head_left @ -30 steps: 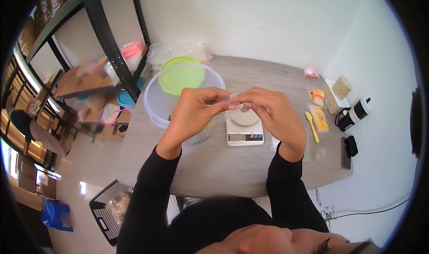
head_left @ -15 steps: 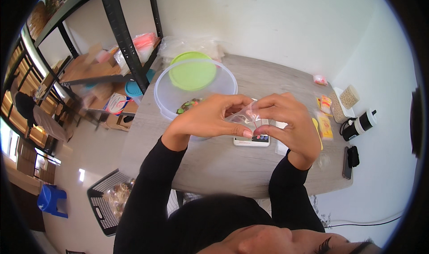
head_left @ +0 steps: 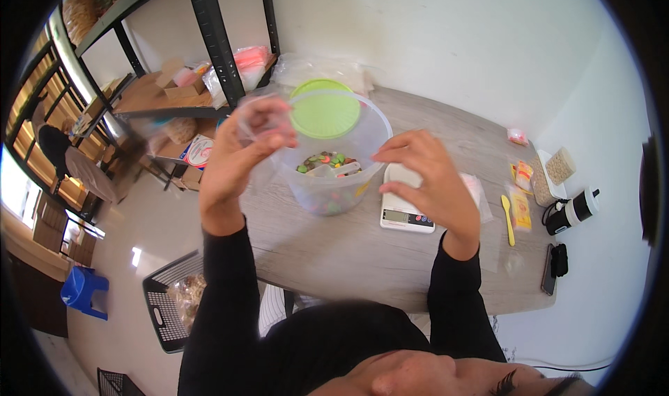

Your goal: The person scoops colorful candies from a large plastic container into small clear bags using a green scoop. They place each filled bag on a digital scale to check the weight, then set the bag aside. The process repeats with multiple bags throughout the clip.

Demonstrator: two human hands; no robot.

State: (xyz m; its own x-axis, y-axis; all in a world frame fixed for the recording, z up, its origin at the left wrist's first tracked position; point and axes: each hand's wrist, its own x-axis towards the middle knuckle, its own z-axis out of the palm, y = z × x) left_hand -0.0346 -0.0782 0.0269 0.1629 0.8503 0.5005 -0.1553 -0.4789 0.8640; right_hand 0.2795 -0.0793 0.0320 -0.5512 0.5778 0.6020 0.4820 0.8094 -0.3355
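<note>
One clear bag (head_left: 260,126), long axis blurred, is gripped by the left hand (head_left: 231,160); right hand (head_left: 433,178) gapes.

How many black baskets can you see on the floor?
2: one basket at lower left, and a second basket cut off by the bottom edge. More may be hidden.

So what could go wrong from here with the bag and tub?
The thin clear bag in the left hand might slip or crumple. The right hand, open near the digital kitchen scale, could knock it. Loose colorful pieces in the translucent tub could spill onto the scale close by.
</note>
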